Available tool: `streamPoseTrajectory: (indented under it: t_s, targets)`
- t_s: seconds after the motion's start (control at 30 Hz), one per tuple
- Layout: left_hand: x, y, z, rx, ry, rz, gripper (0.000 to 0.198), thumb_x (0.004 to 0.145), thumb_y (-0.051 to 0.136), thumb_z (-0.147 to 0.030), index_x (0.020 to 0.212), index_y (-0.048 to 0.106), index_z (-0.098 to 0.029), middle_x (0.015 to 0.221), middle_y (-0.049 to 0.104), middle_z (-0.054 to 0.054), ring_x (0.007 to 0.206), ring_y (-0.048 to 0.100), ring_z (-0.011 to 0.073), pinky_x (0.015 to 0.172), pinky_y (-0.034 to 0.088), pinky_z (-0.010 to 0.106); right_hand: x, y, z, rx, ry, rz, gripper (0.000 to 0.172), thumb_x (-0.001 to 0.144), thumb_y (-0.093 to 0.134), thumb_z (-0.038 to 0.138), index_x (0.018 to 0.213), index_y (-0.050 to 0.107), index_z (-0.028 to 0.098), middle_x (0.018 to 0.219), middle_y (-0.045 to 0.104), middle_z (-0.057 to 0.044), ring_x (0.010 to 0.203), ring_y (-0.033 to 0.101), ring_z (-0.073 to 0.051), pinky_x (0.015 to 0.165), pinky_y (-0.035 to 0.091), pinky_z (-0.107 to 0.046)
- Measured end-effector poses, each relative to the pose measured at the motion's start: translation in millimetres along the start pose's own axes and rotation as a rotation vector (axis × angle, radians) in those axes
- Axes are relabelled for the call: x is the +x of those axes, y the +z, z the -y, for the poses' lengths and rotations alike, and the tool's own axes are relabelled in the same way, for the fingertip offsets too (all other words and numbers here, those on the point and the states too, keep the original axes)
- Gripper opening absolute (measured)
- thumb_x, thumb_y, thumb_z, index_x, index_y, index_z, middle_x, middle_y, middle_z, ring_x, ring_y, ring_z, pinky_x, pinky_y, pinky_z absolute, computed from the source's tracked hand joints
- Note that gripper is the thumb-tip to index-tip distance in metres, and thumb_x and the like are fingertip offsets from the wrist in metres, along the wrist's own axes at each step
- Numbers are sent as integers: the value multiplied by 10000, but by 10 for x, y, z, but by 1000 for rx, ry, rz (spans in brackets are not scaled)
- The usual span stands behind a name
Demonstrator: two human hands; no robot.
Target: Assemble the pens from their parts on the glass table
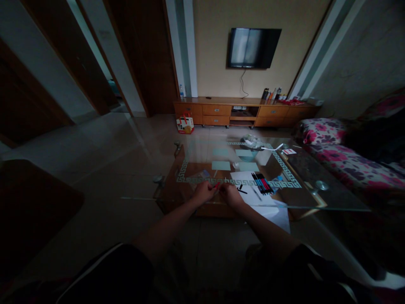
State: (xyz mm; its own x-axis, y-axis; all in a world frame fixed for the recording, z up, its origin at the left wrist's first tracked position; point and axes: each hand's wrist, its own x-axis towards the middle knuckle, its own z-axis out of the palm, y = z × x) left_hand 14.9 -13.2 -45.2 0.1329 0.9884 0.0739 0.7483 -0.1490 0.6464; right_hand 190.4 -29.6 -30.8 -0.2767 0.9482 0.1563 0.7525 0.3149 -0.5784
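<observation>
Centrally in the head view, both hands are positioned close together at the near edge of the glass table (204, 157). The left hand (204, 191) pinches a small red piece (216, 185) between its fingertips; the piece is located between the two hands. The right hand (230, 195) is just beside it, fingers curled inward; whether they grip anything cannot be told. To the right of this hand, small black parts (242, 191) and a slim clear tube (256, 194) are located on the white paper (243, 175). Beyond these, a row of pens (262, 183), dark with blue and red sections, lies side by side. A card (289, 151) lies toward the far right of the table.
</observation>
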Motion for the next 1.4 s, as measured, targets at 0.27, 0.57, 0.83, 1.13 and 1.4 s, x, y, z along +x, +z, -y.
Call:
streamPoseTrajectory:
  t_s: [0.27, 0.57, 0.83, 1.13, 1.4]
  targets:
    - [-92, -2, -111, 127, 37, 67, 460, 822, 578, -563, 553, 613, -192, 550, 589, 51, 627, 585, 203, 613, 355, 280, -28, 22, -2, -90, -31, 8, 124, 829, 591, 106, 844, 708, 145, 877, 692, -104, 778, 619, -174, 737, 431, -244]
    - [-113, -127, -116, 228, 89, 83, 467, 880, 488, -551, 652, 686, -195, 638, 650, 73, 657, 597, 211, 673, 397, 301, -28, -287, 14, -118, -39, -148, 152, 865, 541, 164, 896, 690, 158, 883, 683, -87, 796, 616, -181, 770, 432, -257]
    - [-185, -279, -27, 318, 114, 67, 335, 888, 502, -389, 703, 690, -183, 734, 676, 112, 766, 635, 250, 770, 436, 343, -159, -684, -82, -118, -35, -280, 212, 885, 480, 174, 939, 683, 148, 936, 692, -100, 808, 624, -194, 795, 446, -280]
    - [-293, -245, 94, 350, 229, 27, 237, 855, 552, -299, 1040, 631, -174, 1094, 610, 142, 974, 586, 276, 915, 421, 391, -308, -824, -334, -143, -18, -324, 283, 858, 439, 107, 1027, 665, 131, 991, 675, -122, 911, 623, -215, 866, 447, -308]
    - [-364, -231, -95, 345, 340, 38, 320, 864, 536, -223, 1182, 574, -206, 1182, 554, 142, 1104, 517, 319, 983, 372, 443, -243, -876, -522, -241, 104, -294, 396, 768, 445, -5, 1091, 635, 126, 1018, 630, -140, 935, 611, -225, 856, 443, -294]
